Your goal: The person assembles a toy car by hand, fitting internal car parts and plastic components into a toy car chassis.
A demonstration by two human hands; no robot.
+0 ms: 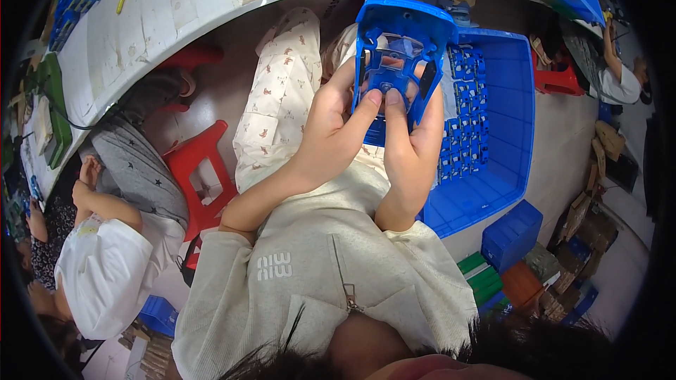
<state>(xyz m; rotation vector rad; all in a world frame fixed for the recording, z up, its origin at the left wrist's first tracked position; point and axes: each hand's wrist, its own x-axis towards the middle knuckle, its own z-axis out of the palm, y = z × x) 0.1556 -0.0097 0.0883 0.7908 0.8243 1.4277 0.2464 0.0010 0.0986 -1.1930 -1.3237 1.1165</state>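
A blue plastic shell point(406, 15) with cut-outs and a clear piece inside its frame is held up in front of me, over my lap. My left hand point(334, 123) grips its left side, the thumb pressing on the inner part near the lower middle. From the other side my right hand point(415, 137) holds it in the same way, its thumb beside the left one. Most of my fingers are hidden behind the shell.
Right of my lap stands a large blue crate point(503, 98) with rows of small blue parts. A curved white table point(204, 7) spans the far side. Red stools point(204, 176) and a seated person in white point(102, 267) are at left. Smaller bins point(512, 236) sit at lower right.
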